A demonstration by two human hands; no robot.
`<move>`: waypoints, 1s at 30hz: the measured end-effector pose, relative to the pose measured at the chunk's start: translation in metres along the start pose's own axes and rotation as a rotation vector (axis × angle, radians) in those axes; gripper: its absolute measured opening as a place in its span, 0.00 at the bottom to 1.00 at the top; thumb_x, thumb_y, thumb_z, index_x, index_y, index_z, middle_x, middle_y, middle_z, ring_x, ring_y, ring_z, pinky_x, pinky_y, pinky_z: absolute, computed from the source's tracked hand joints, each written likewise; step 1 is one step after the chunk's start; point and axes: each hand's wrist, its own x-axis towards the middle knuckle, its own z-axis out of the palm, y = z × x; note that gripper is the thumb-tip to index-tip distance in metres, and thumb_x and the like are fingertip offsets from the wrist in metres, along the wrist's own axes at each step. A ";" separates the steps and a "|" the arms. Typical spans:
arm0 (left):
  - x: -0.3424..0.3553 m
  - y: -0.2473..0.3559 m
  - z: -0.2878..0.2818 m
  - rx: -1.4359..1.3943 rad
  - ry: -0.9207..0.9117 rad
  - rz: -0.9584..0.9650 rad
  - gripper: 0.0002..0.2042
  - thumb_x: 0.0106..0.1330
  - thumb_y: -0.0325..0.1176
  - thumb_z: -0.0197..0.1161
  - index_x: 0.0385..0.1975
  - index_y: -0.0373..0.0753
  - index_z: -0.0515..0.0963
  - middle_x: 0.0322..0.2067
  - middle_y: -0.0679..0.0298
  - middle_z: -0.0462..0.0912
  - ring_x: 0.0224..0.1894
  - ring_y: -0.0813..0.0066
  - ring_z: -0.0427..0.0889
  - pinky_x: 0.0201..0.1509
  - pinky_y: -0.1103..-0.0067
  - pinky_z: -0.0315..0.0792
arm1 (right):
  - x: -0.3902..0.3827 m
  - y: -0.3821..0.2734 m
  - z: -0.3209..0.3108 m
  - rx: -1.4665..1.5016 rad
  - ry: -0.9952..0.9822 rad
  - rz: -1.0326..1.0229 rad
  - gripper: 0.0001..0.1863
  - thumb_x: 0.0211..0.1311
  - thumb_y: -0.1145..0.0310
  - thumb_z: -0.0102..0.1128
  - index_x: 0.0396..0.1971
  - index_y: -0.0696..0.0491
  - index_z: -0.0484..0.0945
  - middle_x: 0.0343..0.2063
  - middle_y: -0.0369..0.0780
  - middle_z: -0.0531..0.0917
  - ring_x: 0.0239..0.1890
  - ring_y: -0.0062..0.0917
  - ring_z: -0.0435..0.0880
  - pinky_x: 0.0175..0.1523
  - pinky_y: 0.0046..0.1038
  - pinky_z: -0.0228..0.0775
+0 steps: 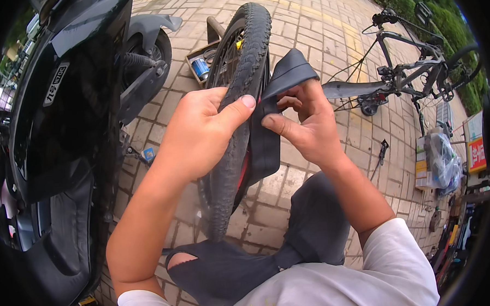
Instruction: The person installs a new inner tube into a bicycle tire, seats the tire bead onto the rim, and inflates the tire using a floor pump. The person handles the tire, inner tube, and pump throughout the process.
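The white shirt (327, 286) is nearest, spread across the lower edge, with the dark trousers (234, 271) just beyond and the knees bent.

From the left, a black scooter (63, 111) stands close beside the left arm. That arm is bent sharply at the elbow, which juts outward; the left forearm (146, 217) slants up and to the right. The left grip (200, 133) is closed on the tyre (250, 54), back of the hand upward, thumb laid across the tread with its tip near the far edge, fingers wrapped over the near side and mostly hidden.

Beyond that hand, a box (190, 61) with a blue can (200, 67) sits on the paving (359, 131). The tyre, on its wheel, stands upright with a slight lean in front of the knees. Along its right side hangs the tube (265, 152), flat and black, its upper part raised in a fold.

The right grip (307, 120) holds the tube: fingers curled under the fold, thumb pointing left, its tip against the rubber beside the tyre. The right forearm (361, 189) slants up and left from the sleeve. Well apart at far right are a bike frame (383, 44) and a plastic bag (442, 158).
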 end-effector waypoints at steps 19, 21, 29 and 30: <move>-0.018 0.024 -0.047 0.163 0.036 -0.021 0.11 0.67 0.33 0.61 0.35 0.29 0.78 0.27 0.69 0.80 0.27 0.86 0.75 0.30 0.83 0.71 | 0.088 -0.017 0.012 -0.559 -0.479 -1.232 0.12 0.39 0.65 0.60 0.27 0.51 0.82 0.39 0.34 0.76 0.48 0.27 0.75 0.58 0.46 0.63; -0.025 0.041 -0.045 0.500 0.093 -0.037 0.12 0.67 0.31 0.60 0.41 0.27 0.77 0.33 0.66 0.82 0.33 0.85 0.77 0.37 0.84 0.72 | 0.090 -0.019 0.028 -0.590 -0.423 -1.292 0.10 0.38 0.65 0.60 0.24 0.51 0.80 0.37 0.33 0.75 0.47 0.26 0.75 0.58 0.47 0.63; -0.043 0.037 -0.041 0.574 0.415 0.083 0.11 0.68 0.29 0.59 0.43 0.26 0.77 0.36 0.64 0.82 0.37 0.84 0.77 0.41 0.85 0.73 | 0.086 -0.021 0.067 -0.611 -0.327 -1.188 0.09 0.40 0.68 0.60 0.24 0.55 0.79 0.31 0.36 0.77 0.39 0.27 0.79 0.54 0.47 0.68; -0.042 0.035 -0.043 0.583 0.435 0.091 0.11 0.68 0.29 0.59 0.43 0.25 0.77 0.36 0.64 0.82 0.37 0.84 0.77 0.41 0.85 0.73 | 0.084 -0.024 0.066 -0.640 -0.377 -1.135 0.10 0.42 0.70 0.61 0.27 0.57 0.80 0.33 0.38 0.78 0.40 0.29 0.80 0.54 0.47 0.69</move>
